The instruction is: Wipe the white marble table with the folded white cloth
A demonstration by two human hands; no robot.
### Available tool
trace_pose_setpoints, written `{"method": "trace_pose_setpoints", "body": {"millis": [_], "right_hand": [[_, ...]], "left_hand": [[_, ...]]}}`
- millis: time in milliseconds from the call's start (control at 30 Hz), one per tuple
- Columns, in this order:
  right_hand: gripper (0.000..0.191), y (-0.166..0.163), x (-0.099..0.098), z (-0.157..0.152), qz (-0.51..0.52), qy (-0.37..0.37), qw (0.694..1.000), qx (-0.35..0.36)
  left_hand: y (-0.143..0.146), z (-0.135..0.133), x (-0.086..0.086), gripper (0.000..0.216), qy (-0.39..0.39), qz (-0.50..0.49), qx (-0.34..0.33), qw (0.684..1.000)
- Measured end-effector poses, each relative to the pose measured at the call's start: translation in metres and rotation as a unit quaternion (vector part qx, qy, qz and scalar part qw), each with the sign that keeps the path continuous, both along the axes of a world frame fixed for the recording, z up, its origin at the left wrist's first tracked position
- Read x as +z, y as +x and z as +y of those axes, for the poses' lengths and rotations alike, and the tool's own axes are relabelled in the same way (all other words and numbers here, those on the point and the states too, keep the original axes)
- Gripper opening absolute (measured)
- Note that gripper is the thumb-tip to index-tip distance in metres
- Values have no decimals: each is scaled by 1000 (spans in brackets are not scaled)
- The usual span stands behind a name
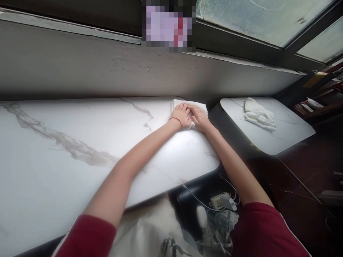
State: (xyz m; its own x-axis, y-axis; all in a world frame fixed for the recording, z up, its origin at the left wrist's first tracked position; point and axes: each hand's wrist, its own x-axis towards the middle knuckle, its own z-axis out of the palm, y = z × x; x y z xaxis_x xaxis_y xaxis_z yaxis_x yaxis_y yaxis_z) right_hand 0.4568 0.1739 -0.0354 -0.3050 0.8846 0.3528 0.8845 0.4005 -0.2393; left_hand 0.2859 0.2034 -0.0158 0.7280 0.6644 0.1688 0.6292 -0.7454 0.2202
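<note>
From the head camera, a folded white cloth (201, 106) lies near the far right corner of a marbled table (66, 135), its middle hidden by both hands. The left hand (182, 115) lies flat on it, fingers extended and slightly parted, gripping nothing visible; the right hand (200, 118) lies alongside, fingers outstretched and close together, their tips meeting the left fingers. Whether they overlap is hard to tell. A pixelated patch (166, 26) hides part of the window side. The table runs out of view at left, and both red sleeves are cut off below. A second white cloth (259, 116) lies crumpled on another table. A shelf (318, 112) at right holds blurred items. Below, a socket block (217, 202) sits among cords and an unclear transparent object (223, 219).
</note>
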Motion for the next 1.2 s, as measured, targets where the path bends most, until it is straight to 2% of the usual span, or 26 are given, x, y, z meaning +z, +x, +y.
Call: {"method": "trace_pose_setpoints", "body": {"millis": [233, 467, 600, 767, 867, 967, 1200], "right_hand": [[56, -16, -5, 35, 7, 13, 1000, -17], [53, -31, -9, 64, 9, 19, 999, -43], [52, -42, -5, 69, 11, 14, 997, -75], [53, -59, 0, 59, 0, 14, 994, -108], [54, -71, 1, 44, 0, 20, 995, -98], [58, -83, 0, 20, 2, 14, 997, -70], [62, -123, -7, -72, -16, 32, 999, 18]], "left_hand": [[-13, 37, -2, 60, 11, 3, 3, 1000], [-26, 57, -1, 57, 27, 5, 25, 999], [-29, 62, 0, 55, 32, -6, 28, 999], [-37, 61, 0, 56, 25, 1, 15, 1000], [-51, 50, 1, 56, 24, 7, 9, 1000], [-70, 27, 2, 58, 31, 16, 1, 999], [-124, -63, 2, 61, 62, 37, -20, 997]]}}
